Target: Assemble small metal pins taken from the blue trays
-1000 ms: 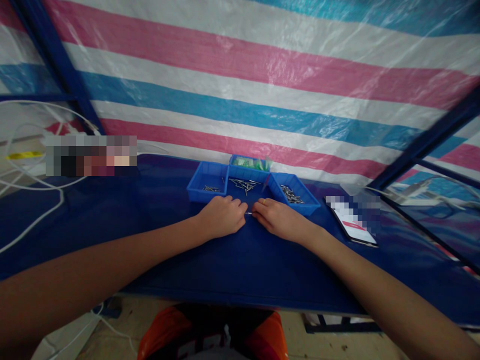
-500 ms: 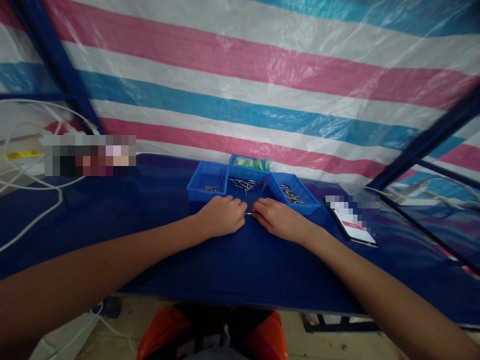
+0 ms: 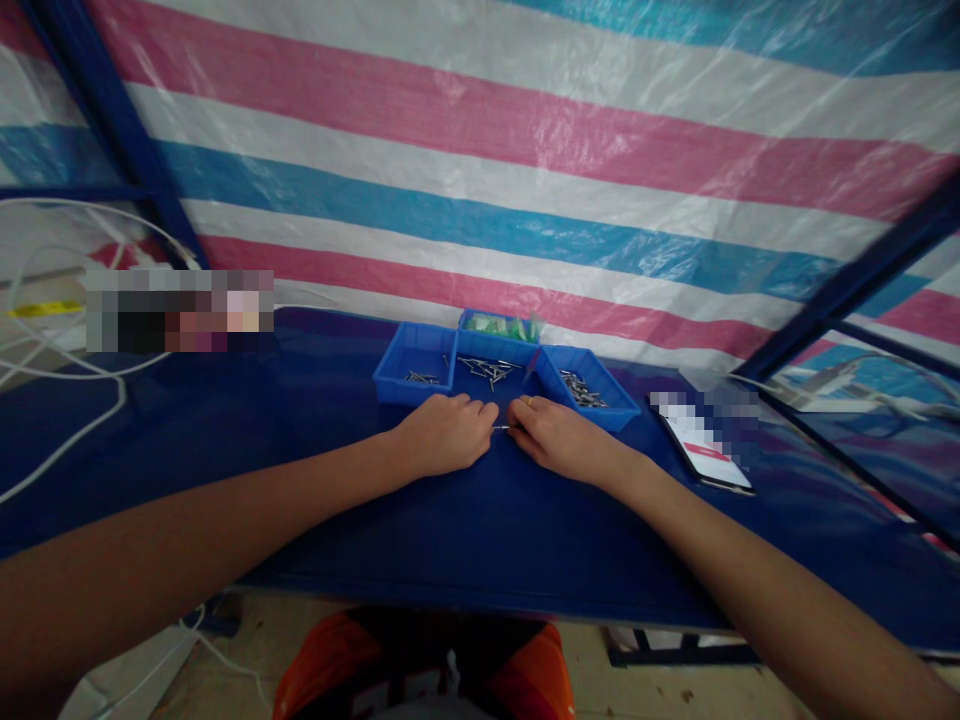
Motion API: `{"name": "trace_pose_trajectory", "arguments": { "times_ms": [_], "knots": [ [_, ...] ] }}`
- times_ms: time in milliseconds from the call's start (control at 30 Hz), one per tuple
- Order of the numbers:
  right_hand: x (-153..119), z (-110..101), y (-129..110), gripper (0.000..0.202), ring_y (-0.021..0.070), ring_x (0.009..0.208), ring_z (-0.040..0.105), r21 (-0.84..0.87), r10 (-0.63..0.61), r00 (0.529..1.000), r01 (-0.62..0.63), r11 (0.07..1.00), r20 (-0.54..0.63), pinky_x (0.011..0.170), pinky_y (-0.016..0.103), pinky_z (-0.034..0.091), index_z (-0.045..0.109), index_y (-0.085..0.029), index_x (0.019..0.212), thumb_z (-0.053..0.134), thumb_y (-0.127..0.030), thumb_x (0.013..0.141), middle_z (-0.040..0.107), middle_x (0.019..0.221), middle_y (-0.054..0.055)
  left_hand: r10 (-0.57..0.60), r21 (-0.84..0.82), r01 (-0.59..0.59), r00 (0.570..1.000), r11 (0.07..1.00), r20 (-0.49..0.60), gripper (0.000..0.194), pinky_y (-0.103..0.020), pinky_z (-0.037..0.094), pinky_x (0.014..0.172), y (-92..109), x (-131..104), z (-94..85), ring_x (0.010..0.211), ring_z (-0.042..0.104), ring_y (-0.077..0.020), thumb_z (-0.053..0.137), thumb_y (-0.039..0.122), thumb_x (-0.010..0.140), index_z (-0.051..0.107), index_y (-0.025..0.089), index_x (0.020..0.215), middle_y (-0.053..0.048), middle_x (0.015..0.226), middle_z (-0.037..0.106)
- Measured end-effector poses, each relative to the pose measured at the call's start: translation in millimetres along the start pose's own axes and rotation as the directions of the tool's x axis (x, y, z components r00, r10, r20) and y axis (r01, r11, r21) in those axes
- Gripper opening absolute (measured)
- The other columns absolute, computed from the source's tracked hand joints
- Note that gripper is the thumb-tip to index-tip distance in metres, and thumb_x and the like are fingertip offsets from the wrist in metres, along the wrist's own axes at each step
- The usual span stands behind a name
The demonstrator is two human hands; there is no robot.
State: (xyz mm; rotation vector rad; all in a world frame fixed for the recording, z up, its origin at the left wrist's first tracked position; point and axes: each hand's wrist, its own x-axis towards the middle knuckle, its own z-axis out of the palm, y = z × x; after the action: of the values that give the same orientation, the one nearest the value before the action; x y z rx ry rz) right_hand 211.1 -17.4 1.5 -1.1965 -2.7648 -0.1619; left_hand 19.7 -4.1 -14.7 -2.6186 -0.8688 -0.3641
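A thin metal piece (image 3: 501, 428) spans the small gap between my two hands, over the blue table. My left hand (image 3: 450, 432) pinches its left end, and my right hand (image 3: 551, 432) pinches the other end. Just behind my left hand is a blue bin (image 3: 415, 350) with a few metal pieces in its front corner. Another blue bin (image 3: 611, 385), behind my right hand, contains many metal pieces (image 3: 580, 388). Between these bins several slim metal pieces (image 3: 491, 371) lie in a loose pile.
A third blue bin (image 3: 480, 343) with green-and-clear packets stands at the back. To the right lies a phone (image 3: 709, 450). White cables (image 3: 112, 400) run over the table's left side. Blue frame bars slant at both sides before a striped sheet (image 3: 525, 180).
Both hands have shifted very slightly to the right with the thin metal piece between them. The bins and the phone have stayed in place.
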Motion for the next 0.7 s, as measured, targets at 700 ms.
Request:
{"name": "trace_pose_trajectory", "arguments": {
  "times_ms": [700],
  "knots": [
    [-1.9,-3.7,0.3,0.017,0.0142,0.066,0.053,-0.043,0.09,0.996,-0.089,0.995,0.018,0.063,0.026,0.037,0.048,-0.015,0.083,0.035,-0.017,0.093,0.056,0.078,0.006,-0.024,0.07,0.022,1.0,0.997,0.016,0.01,-0.026,0.039,0.05,2.8,-1.8,-0.5,0.07,0.059,-0.0214,0.043,0.01,0.084,0.05,0.014,0.09,-0.007,0.076,0.061]
  ]
}}
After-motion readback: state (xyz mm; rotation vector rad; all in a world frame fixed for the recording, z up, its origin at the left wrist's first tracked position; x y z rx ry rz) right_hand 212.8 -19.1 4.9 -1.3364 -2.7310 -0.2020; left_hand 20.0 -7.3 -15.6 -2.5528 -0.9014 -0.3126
